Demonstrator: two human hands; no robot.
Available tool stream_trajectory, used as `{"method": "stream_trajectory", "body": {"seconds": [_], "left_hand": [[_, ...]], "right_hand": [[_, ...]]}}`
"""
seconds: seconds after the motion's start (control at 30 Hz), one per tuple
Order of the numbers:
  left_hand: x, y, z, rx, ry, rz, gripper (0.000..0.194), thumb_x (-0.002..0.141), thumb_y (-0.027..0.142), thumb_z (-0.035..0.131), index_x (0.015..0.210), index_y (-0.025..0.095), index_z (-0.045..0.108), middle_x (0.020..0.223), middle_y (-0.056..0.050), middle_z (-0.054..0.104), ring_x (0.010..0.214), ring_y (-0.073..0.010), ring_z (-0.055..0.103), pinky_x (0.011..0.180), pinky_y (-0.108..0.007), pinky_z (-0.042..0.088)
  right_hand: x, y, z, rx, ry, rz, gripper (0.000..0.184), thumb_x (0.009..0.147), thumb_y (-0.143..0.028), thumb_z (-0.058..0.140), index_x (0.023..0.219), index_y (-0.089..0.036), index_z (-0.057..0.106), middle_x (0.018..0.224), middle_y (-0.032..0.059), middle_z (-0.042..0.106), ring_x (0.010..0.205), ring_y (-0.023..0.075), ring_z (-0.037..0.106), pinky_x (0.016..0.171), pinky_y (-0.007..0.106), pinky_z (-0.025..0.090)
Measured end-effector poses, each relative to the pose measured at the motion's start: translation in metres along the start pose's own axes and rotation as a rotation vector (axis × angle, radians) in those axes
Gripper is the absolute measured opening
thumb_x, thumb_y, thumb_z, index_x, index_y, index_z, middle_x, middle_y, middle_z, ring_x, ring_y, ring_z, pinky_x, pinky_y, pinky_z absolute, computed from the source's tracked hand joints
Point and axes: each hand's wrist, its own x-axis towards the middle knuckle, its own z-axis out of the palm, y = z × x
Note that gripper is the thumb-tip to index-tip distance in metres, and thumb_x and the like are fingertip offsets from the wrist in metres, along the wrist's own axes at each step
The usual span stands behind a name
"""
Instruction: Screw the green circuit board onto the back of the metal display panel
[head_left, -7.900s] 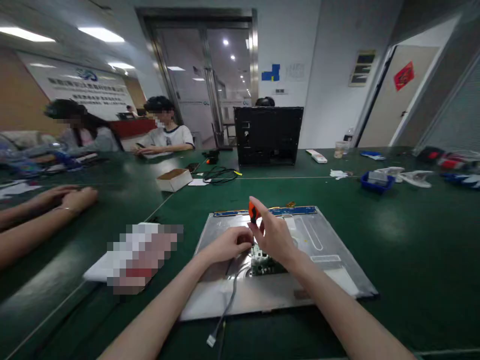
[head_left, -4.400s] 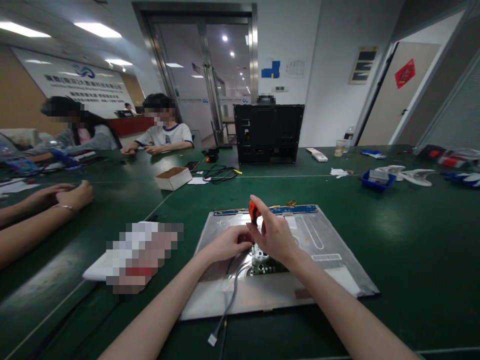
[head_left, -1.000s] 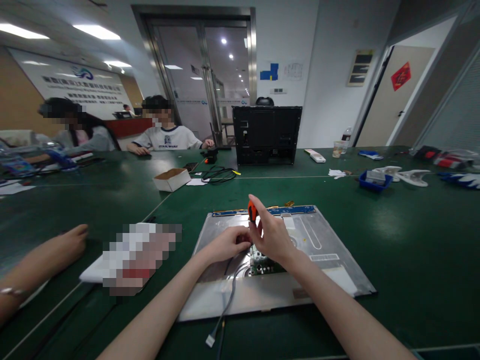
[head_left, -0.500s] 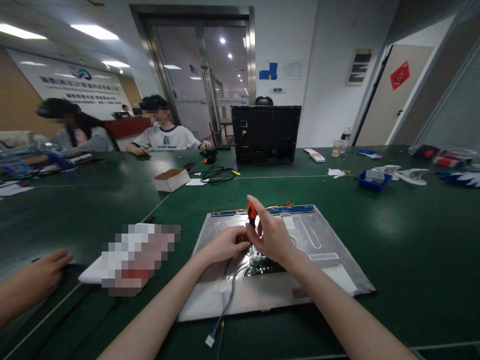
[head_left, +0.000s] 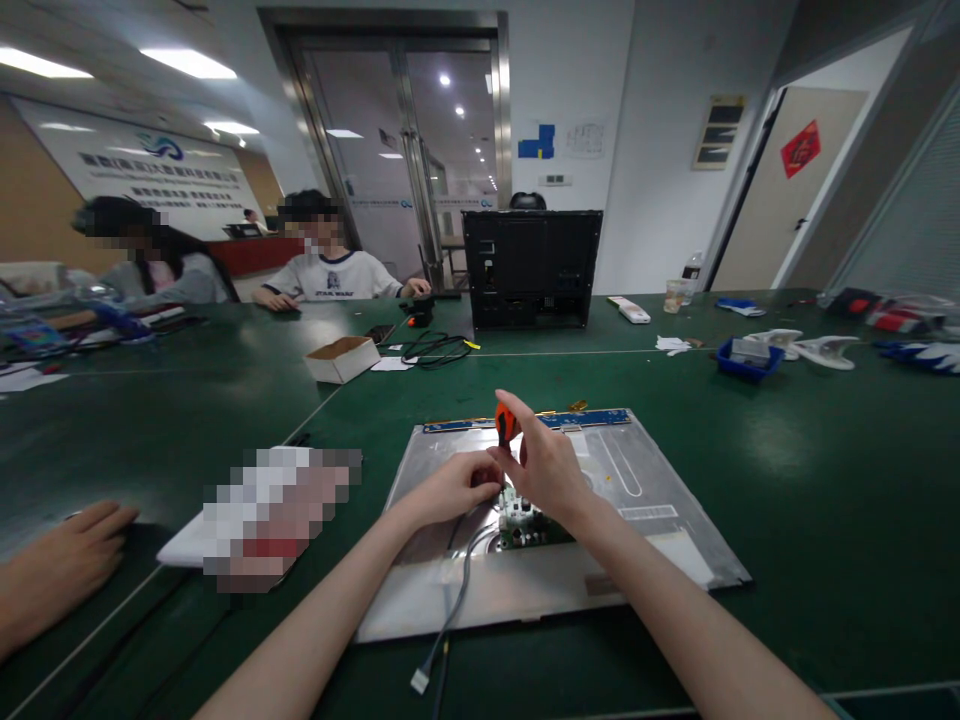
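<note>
An orange and black screwdriver (head_left: 504, 422) stands nearly upright in my right hand (head_left: 551, 462). The forefinger rests on top of its handle, while the thumb closes round the side. Right beside its lower end, my left hand (head_left: 461, 487) has its fingertips pinched together; what lies between them is hidden. Both hands are over a flat silver metal panel (head_left: 427, 590) lying on the table. A green circuit board (head_left: 521, 535) sits at the panel's middle, partly covered by my right hand. From beside it a grey cable (head_left: 463, 590) runs toward me, ending in a white connector (head_left: 420, 681).
A white pouch (head_left: 187, 540), partly blurred out, lies left of the panel, with another person's hand (head_left: 71, 570) beyond it. Farther back are an open cardboard box (head_left: 341, 362), a coiled black cable (head_left: 439, 350), a black monitor housing (head_left: 532, 270) and a blue tray (head_left: 746, 362). Two people sit across the table.
My right hand and the screwdriver handle have shifted very slightly, with the fingers turned a little. My left hand stays in place. The other person's hand at left has moved slightly.
</note>
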Motion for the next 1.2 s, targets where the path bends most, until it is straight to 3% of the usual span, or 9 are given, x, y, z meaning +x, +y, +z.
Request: {"method": "stream_trajectory", "body": {"seconds": [0.13,0.33,0.53,1.0,1.2], "left_hand": [[0.0001,0.0002,0.001,-0.004,0.017,-0.005,0.008,0.08,0.024,0.057,0.082,0.018,0.059,0.072,0.001,0.059,0.067,-0.0163,0.056,0.061,-0.026,0.046],[0.0004,-0.0005,0.0015,-0.03,0.014,0.008,0.007,0.079,0.023,0.057,0.081,0.017,0.059,0.074,0.0,0.061,0.07,-0.0171,0.057,0.065,-0.027,0.047],[0.0009,-0.0034,0.0018,-0.056,-0.001,0.051,0.011,0.079,0.024,0.057,0.086,0.017,0.061,0.081,-0.002,0.064,0.076,-0.0192,0.059,0.071,-0.03,0.049],[0.0004,-0.0035,0.0015,0.023,0.016,0.014,0.011,0.083,0.028,0.057,0.082,0.017,0.058,0.074,-0.001,0.061,0.067,-0.0169,0.056,0.062,-0.026,0.046],[0.0019,-0.0048,0.0015,-0.024,0.002,0.053,0.01,0.08,0.022,0.058,0.087,0.017,0.062,0.083,-0.002,0.065,0.076,-0.0186,0.059,0.07,-0.028,0.049]], "right_hand": [[-0.0007,0.0003,0.0019,0.016,0.033,-0.001,0.072,0.084,-0.014,0.061,0.147,-0.025,0.028,0.093,0.0024,0.068,0.061,0.016,0.062,0.061,0.028,0.051],[-0.0019,-0.0011,0.0032,0.014,0.046,-0.054,0.062,0.085,-0.017,0.06,0.141,-0.023,0.034,0.095,0.004,0.069,0.058,0.0151,0.06,0.057,0.027,0.049],[-0.0014,-0.0056,-0.0023,0.027,-0.003,-0.009,0.067,0.086,-0.017,0.05,0.148,-0.02,0.022,0.09,0.0039,0.069,0.052,0.0148,0.058,0.055,0.028,0.048],[-0.0015,0.0,0.0022,-0.064,0.035,-0.038,0.066,0.088,-0.022,0.056,0.149,-0.024,0.029,0.087,0.0014,0.066,0.055,0.0137,0.057,0.055,0.026,0.045],[-0.002,-0.0026,-0.0003,-0.012,-0.018,-0.015,0.067,0.091,-0.022,0.047,0.152,-0.021,0.02,0.082,0.0004,0.066,0.051,0.0133,0.055,0.056,0.027,0.048]]}}
